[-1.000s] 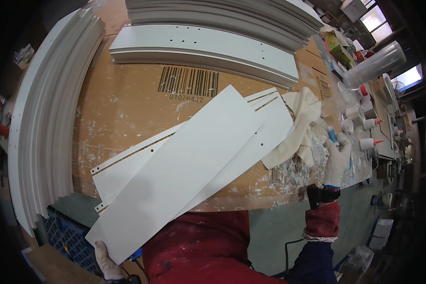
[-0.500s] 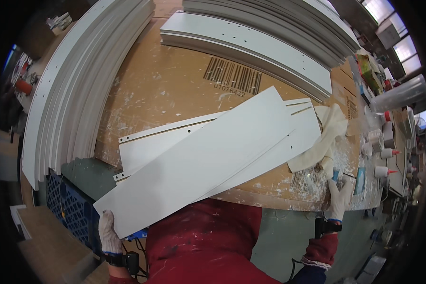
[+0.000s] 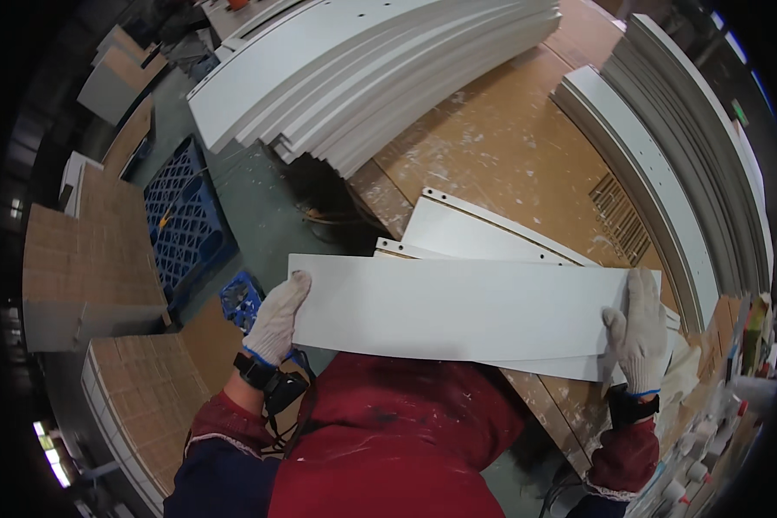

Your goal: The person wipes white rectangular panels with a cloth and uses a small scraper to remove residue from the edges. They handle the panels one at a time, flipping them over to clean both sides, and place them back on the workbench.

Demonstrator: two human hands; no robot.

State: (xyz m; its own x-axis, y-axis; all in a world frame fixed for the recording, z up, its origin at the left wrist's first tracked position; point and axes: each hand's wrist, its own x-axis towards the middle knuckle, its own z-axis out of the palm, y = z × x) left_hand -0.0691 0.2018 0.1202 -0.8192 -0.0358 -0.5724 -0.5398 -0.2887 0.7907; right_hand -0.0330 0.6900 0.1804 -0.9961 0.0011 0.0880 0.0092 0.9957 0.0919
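A long white panel (image 3: 457, 311) lies crosswise in front of me. My left hand (image 3: 278, 318), in a knitted white glove, is closed around its left end, the thumb on the upper face. Near the right end rests my right hand (image 3: 639, 337), gloved too, its fingers stretched out over the face and the thumb spread aside. Beneath are further white panels (image 3: 457, 226) with grooves and small dark holes along their edges; the top panel hides most of them. Part of a cream cloth (image 3: 684, 367) shows beside my right hand.
Stacked white boards (image 3: 380, 86) stand at the far left of the cardboard-covered table (image 3: 501, 129); more boards (image 3: 652, 155) run along the right. Glue bottles (image 3: 698, 470) crowd the lower right. A blue plastic pallet (image 3: 186, 224) and board stacks (image 3: 95, 250) lie on the left.
My view has swung left. The top panel has turned to lie nearly level across my front. My right hand has moved from beside the cloth onto its right end; my left hand still grips it.
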